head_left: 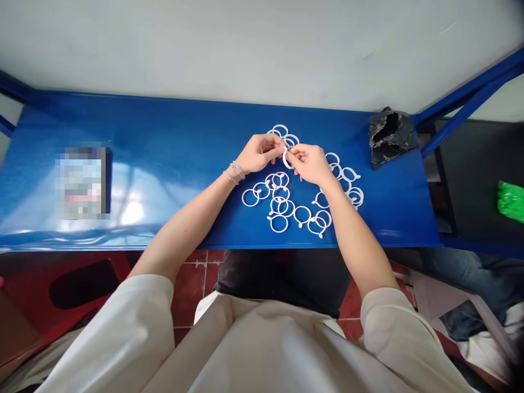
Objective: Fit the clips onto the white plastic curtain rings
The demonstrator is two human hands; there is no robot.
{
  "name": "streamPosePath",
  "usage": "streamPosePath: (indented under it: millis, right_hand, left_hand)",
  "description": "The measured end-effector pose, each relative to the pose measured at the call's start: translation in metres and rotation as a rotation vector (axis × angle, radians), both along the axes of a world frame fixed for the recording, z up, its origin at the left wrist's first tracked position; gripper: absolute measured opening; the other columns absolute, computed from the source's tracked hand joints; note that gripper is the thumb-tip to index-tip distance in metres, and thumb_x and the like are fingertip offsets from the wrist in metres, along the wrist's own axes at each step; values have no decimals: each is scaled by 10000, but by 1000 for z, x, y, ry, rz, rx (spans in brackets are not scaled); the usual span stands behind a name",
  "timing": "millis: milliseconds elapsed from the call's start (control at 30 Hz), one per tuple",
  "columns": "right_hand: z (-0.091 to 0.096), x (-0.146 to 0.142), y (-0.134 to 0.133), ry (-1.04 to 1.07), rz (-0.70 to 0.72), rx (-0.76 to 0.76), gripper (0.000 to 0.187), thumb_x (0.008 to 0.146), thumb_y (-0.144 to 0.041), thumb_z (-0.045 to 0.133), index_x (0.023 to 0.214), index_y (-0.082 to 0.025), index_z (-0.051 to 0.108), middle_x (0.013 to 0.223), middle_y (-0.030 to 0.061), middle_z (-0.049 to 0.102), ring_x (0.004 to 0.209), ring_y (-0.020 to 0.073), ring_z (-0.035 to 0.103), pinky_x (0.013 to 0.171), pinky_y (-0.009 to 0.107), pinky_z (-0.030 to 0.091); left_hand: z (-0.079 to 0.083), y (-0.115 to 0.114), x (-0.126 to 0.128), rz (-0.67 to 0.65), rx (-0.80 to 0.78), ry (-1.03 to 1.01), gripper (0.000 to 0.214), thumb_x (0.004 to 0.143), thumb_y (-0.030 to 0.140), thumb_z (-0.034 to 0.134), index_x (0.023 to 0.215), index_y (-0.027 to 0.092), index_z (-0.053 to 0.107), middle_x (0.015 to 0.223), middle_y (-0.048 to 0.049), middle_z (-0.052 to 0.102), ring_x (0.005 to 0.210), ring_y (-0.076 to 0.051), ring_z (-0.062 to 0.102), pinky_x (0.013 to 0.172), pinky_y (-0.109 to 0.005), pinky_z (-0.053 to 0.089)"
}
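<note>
Above the middle of the blue table my left hand (260, 153) and my right hand (310, 163) meet, both closed in a pinch. Between their fingertips is a white curtain ring (287, 160), tilted and partly covered by the fingers. Several more white rings with small tabs lie around the hands. Some rings (280, 131) are just behind my left hand, a larger loose group (279, 222) spreads in front, and others (350, 174) lie beside my right forearm. Many of them overlap.
The blue table (172, 136) backs onto a pale wall. A crumpled black plastic bag (388, 136) stands at its right end. A blurred-out rectangular item (84, 183) lies on the left. Beyond the right end, something bright green (511, 201) rests on a dark surface.
</note>
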State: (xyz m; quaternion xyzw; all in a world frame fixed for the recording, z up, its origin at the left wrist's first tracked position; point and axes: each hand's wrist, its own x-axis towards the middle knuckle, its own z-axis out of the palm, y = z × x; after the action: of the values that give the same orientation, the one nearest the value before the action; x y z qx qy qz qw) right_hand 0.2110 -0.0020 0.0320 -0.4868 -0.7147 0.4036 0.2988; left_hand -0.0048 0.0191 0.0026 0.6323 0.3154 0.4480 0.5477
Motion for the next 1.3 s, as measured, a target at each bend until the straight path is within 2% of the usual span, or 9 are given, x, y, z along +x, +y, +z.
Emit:
streamPosePath:
  millis: [200,300,467,667,900,1200,1300]
  right_hand:
    - [-6,-1,5,112,-57,-143,382,964,-539,826,866,-184,725,654,17,690,469,134,618,382,231,471]
    - [-2,-3,5,146,-86,-184,384,939,-519,868,831,-181,720,649,17,685,455,124,606,358,222,477]
    - [2,-4,4,171,-97,-221,468,855,-603,936,827,-183,733,623,7,668,459,133,604,349,228,479]
    - [0,-1,5,183,-63,-233,447,911,-594,896,855,-179,741,641,4,667,477,127,615,366,224,489]
    - [-1,-1,5,189,-59,-239,497,877,-647,907,830,-184,732,637,4,656,479,134,606,355,238,494]
    - [-6,0,6,171,-63,-217,324,940,-470,852,836,-194,719,656,15,696,479,138,616,359,241,491]
    - [-10,1,7,178,-55,-205,320,936,-473,841,834,-197,717,632,8,681,473,143,621,369,240,500]
  left_hand:
    - [5,0,0,8,-48,0,495,884,598,911,934,136,740,800,-33,703,567,-88,612,551,-238,517]
    - [8,-1,0,13,-60,2,524,862,622,922,937,134,747,798,-29,695,567,-84,605,550,-238,518]
    - [9,-2,0,31,-64,48,591,827,700,924,894,139,749,784,-40,716,568,-85,621,546,-226,518]
    - [7,-2,0,30,-52,50,614,859,741,877,935,140,777,811,-68,762,565,-91,622,539,-230,521]
    - [7,-3,2,44,-46,33,582,853,709,899,913,144,772,792,-55,753,558,-84,600,529,-215,501]
    - [8,-2,2,61,-68,42,616,772,718,951,872,142,755,735,-33,701,537,-84,575,512,-220,486]
    - [11,-3,3,65,-76,47,637,750,737,953,858,143,748,725,-28,696,535,-84,576,506,-214,483]
